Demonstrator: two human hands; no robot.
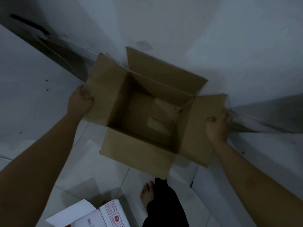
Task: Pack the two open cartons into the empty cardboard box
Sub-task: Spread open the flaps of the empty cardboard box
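A brown cardboard box (193,128) is held up in front of me, its four top flaps spread open and its inside empty. My left hand (80,99) grips the outer edge of the left flap. My right hand (218,126) grips the outer edge of the right flap. A white carton (91,215) with red printed symbols lies open on the floor at the bottom left, partly cut off by the frame edge. A second carton is not in view.
White walls meet in a corner just behind the box. The floor is pale tile (91,181). My bare foot (147,194) and dark trouser leg (165,205) stand below the box, right of the white carton.
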